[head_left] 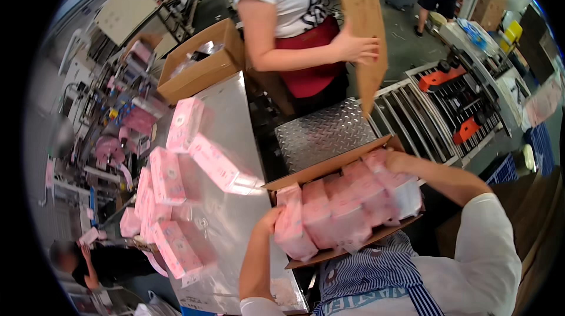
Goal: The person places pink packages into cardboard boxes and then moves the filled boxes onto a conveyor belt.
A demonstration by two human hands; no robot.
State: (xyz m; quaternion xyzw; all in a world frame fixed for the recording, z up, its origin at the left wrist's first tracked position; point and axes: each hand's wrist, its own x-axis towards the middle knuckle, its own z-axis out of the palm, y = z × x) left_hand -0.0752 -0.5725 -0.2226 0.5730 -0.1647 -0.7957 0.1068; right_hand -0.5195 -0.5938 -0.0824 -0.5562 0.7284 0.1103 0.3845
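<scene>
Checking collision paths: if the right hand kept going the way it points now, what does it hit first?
The right hand points left across the open carton, already on the pink packs. Going on, it would likely meet the row's next packs, then the left hand; depth is unclear.

Pink wrapped packs point(347, 210), brown cardboard box point(329, 172), silver worktop point(235, 139), blue-and-white striped apron point(376, 272), white sleeves point(488, 245)

Left hand point(272, 220) is mostly tucked behind the row of pink packs point(344, 207), fingers out of sight. Right hand point(393, 162) is buried at the two o'clock end, grip unreadable. The cardboard box point(321, 175) hides its floor under the packs. At twelve o'clock, the co-worker point(288, 16) is cut off by the top edge. Loose pink packs point(218, 163) at nine o'clock smear with blur.
</scene>
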